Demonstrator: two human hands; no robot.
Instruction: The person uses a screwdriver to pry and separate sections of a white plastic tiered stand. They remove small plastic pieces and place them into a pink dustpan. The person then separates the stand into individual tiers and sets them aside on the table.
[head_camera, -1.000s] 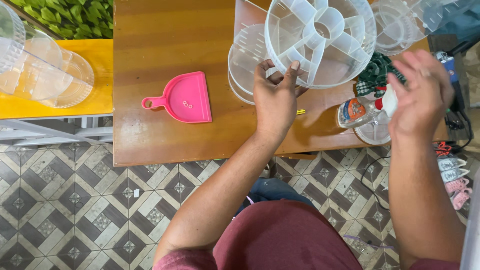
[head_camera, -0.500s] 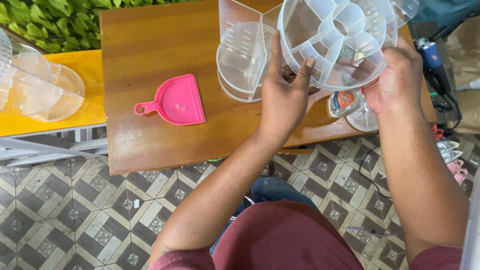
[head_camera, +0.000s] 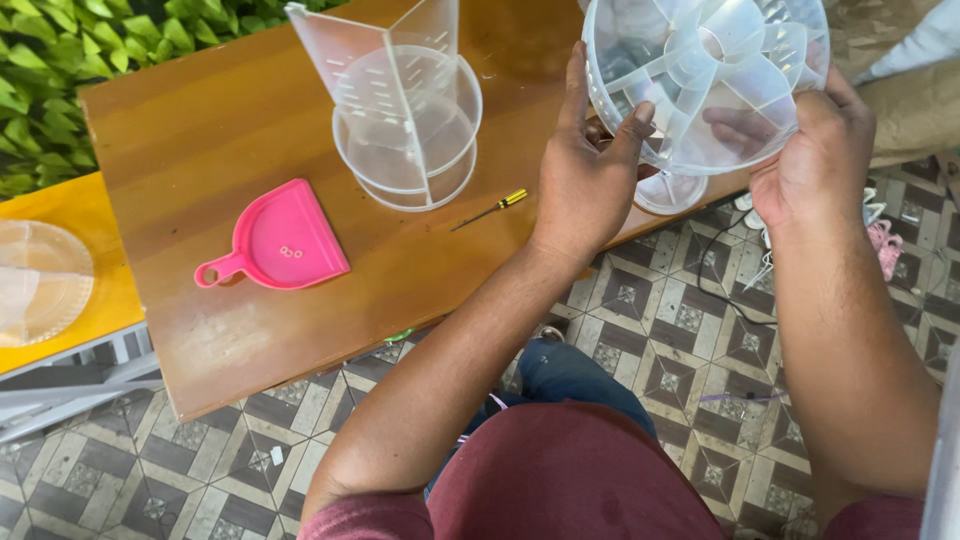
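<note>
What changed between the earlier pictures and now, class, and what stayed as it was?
The right hand, free a second ago, has joined the left hand on the clear divided tray, now lifted off the wooden table. The pink dustpan, small screwdriver and clear stand stayed put.

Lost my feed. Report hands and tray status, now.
Left hand and right hand grip round clear divided tray, lifted above table. Small screwdriver and pink dustpan lie apart, nothing obstructing.

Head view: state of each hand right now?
Left hand: closed on the near rim of the clear divided round tray.
Right hand: closed on the same tray's right edge, held above the wooden table.
</note>
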